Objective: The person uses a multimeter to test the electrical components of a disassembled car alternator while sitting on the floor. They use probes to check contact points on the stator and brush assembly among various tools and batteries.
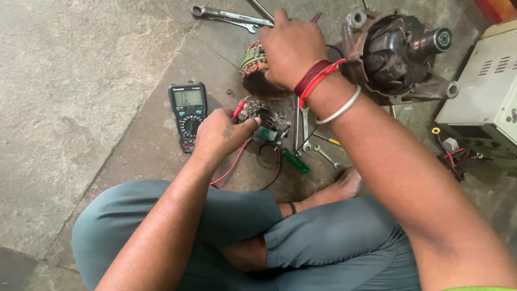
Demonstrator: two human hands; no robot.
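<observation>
Nearest, the person sits cross-legged on the stone floor (81,81). The left hand (218,134) has its fingers pinched on a red probe (238,109), its tip touching a rectifier plate (266,121). Just left lies a black multimeter (188,115); right of the plate lie small spanners (305,126) and a green screwdriver (295,161). Beyond, the right hand (291,48) closes its fingers over a copper-wound stator (253,64). Farther right sits the alternator housing (398,54), with wrenches (231,17) at the top.
</observation>
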